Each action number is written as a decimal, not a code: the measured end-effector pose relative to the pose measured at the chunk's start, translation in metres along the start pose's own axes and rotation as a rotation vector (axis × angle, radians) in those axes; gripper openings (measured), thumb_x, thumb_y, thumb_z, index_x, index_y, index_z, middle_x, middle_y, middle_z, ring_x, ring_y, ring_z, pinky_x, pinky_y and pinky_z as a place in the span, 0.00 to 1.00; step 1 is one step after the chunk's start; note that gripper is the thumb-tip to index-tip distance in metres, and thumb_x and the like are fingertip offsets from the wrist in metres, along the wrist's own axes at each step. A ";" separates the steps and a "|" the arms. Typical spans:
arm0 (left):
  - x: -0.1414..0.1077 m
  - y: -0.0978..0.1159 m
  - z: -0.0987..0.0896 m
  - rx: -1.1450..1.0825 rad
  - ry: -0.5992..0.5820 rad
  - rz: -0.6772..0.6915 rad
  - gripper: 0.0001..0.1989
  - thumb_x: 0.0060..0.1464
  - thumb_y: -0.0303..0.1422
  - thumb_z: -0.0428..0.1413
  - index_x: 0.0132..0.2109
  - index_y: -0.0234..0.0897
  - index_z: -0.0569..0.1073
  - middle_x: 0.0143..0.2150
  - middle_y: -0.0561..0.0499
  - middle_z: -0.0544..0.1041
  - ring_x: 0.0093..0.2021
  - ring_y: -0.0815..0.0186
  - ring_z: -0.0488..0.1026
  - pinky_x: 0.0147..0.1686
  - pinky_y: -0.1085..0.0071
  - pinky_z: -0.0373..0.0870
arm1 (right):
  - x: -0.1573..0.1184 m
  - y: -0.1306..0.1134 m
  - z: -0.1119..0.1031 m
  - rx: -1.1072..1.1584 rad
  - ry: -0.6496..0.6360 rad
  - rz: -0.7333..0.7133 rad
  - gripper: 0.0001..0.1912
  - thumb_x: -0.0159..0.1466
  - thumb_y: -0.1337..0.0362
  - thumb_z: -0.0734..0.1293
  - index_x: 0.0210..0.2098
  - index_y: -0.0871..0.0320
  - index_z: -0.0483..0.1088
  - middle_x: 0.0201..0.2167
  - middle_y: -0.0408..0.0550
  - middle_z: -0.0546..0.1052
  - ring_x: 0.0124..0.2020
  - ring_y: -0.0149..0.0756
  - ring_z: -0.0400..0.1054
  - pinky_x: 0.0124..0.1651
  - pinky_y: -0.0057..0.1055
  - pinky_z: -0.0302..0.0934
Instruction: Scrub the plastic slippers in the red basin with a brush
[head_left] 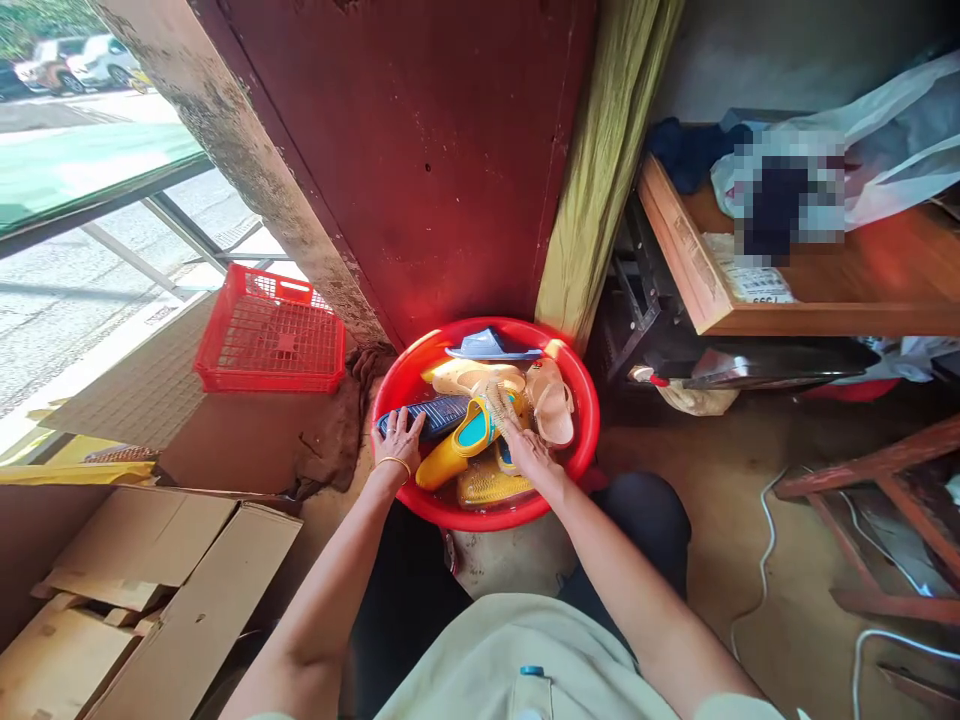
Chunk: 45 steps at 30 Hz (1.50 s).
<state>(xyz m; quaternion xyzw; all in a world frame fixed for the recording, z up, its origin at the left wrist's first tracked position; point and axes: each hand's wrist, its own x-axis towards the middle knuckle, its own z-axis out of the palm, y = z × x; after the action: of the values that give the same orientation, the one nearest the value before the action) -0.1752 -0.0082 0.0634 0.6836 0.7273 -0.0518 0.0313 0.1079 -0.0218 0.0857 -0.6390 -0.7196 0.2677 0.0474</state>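
Observation:
My left hand (401,443) rests with its fingers spread at the left side of a red basin (589,400), over the near end of a dark blue striped slipper (444,415). My right hand (531,452) is inside the basin, its fingers closed against a pale, streaked, blurred thing (496,405) over a yellow clog with a turquoise lining (450,455). Around them lie a light blue slide (491,345), a cream shoe (476,378), a pale pink shoe (551,400) and a yellow textured sole (491,487). Water shows among the shoes.
A red plastic crate (271,330) sits to the left on cardboard. Flattened boxes (142,590) lie nearer on that side. Behind the basin stands a dark red panel (427,170). To the right are a wooden tray (705,260), a wooden stool (877,490) and a white cable (769,540).

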 end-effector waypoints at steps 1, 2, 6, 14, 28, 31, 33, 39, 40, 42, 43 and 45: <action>0.001 -0.004 -0.002 0.003 0.020 0.005 0.35 0.55 0.28 0.52 0.70 0.45 0.60 0.74 0.40 0.54 0.72 0.46 0.51 0.64 0.40 0.50 | -0.005 0.003 0.004 -0.022 0.000 0.005 0.31 0.71 0.63 0.55 0.72 0.49 0.52 0.53 0.57 0.77 0.56 0.48 0.72 0.54 0.45 0.64; 0.003 -0.007 -0.005 -0.004 0.046 0.009 0.34 0.55 0.27 0.51 0.69 0.45 0.61 0.73 0.40 0.56 0.71 0.47 0.55 0.63 0.42 0.52 | -0.010 0.008 0.008 -0.041 0.003 0.009 0.30 0.71 0.63 0.55 0.72 0.51 0.53 0.53 0.59 0.77 0.55 0.49 0.72 0.55 0.45 0.64; 0.021 -0.016 -0.038 -0.095 0.124 0.113 0.24 0.55 0.32 0.54 0.60 0.46 0.73 0.61 0.44 0.75 0.62 0.49 0.67 0.62 0.49 0.57 | -0.023 0.035 0.018 -0.044 0.048 0.021 0.28 0.72 0.63 0.54 0.71 0.53 0.56 0.53 0.60 0.78 0.53 0.48 0.74 0.57 0.44 0.64; 0.030 -0.018 -0.152 -0.200 0.296 0.333 0.19 0.52 0.42 0.61 0.50 0.44 0.78 0.45 0.46 0.81 0.48 0.53 0.75 0.51 0.62 0.70 | -0.018 0.050 0.023 0.141 0.187 -0.085 0.28 0.72 0.62 0.53 0.70 0.55 0.59 0.63 0.53 0.71 0.63 0.39 0.66 0.64 0.38 0.61; -0.008 0.074 -0.046 -0.833 0.557 -0.126 0.15 0.62 0.42 0.50 0.48 0.39 0.73 0.39 0.46 0.80 0.38 0.57 0.78 0.39 0.67 0.71 | -0.036 0.017 -0.010 0.368 0.563 -0.256 0.26 0.72 0.60 0.55 0.67 0.57 0.64 0.60 0.53 0.74 0.59 0.41 0.69 0.62 0.36 0.64; -0.019 0.096 -0.024 -0.874 0.547 -0.094 0.15 0.63 0.41 0.50 0.52 0.40 0.71 0.43 0.44 0.80 0.41 0.57 0.78 0.41 0.65 0.71 | -0.031 -0.009 -0.026 0.173 0.463 -0.287 0.26 0.73 0.62 0.55 0.68 0.53 0.62 0.57 0.52 0.76 0.54 0.41 0.73 0.57 0.34 0.67; -0.018 0.100 -0.023 -0.888 0.541 -0.092 0.15 0.63 0.41 0.50 0.51 0.40 0.71 0.43 0.44 0.80 0.42 0.56 0.78 0.43 0.64 0.71 | -0.031 -0.022 -0.029 0.005 0.363 -0.226 0.26 0.73 0.62 0.55 0.69 0.49 0.61 0.51 0.53 0.79 0.45 0.42 0.76 0.49 0.35 0.70; 0.002 0.082 -0.012 -1.037 0.430 -0.280 0.17 0.60 0.43 0.51 0.48 0.38 0.74 0.43 0.44 0.80 0.44 0.55 0.78 0.46 0.61 0.72 | -0.072 0.008 -0.009 -0.235 0.092 -0.176 0.29 0.73 0.63 0.56 0.71 0.39 0.54 0.44 0.50 0.78 0.33 0.36 0.74 0.41 0.32 0.69; 0.004 0.079 -0.007 -1.063 0.401 -0.304 0.17 0.59 0.43 0.52 0.48 0.37 0.75 0.43 0.43 0.80 0.45 0.55 0.78 0.47 0.61 0.73 | -0.079 0.020 -0.008 -0.245 0.077 -0.139 0.28 0.73 0.62 0.55 0.71 0.38 0.53 0.44 0.50 0.78 0.33 0.36 0.74 0.41 0.32 0.69; 0.006 0.074 0.005 -1.110 0.348 -0.346 0.19 0.57 0.44 0.53 0.48 0.35 0.75 0.44 0.42 0.80 0.45 0.54 0.78 0.49 0.59 0.73 | -0.087 0.039 -0.009 -0.265 0.082 -0.057 0.28 0.74 0.62 0.53 0.71 0.38 0.52 0.44 0.50 0.77 0.34 0.38 0.74 0.41 0.33 0.69; 0.006 0.073 0.010 -1.128 0.328 -0.361 0.19 0.57 0.44 0.53 0.48 0.35 0.76 0.44 0.42 0.80 0.46 0.54 0.78 0.49 0.58 0.73 | -0.089 0.044 -0.011 -0.271 0.098 -0.028 0.28 0.74 0.62 0.52 0.72 0.39 0.52 0.44 0.51 0.77 0.36 0.39 0.74 0.41 0.33 0.69; 0.004 0.074 0.017 -1.162 0.302 -0.372 0.20 0.57 0.43 0.54 0.50 0.34 0.76 0.45 0.42 0.81 0.46 0.54 0.78 0.50 0.58 0.74 | -0.086 0.042 -0.014 -0.271 0.129 -0.031 0.28 0.74 0.61 0.51 0.72 0.41 0.51 0.46 0.53 0.76 0.38 0.40 0.75 0.42 0.32 0.69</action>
<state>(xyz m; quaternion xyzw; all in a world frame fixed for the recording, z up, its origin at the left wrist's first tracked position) -0.1019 -0.0017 0.0440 0.4167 0.7400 0.4444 0.2852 0.1670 -0.0965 0.1023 -0.6442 -0.7544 0.1258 0.0111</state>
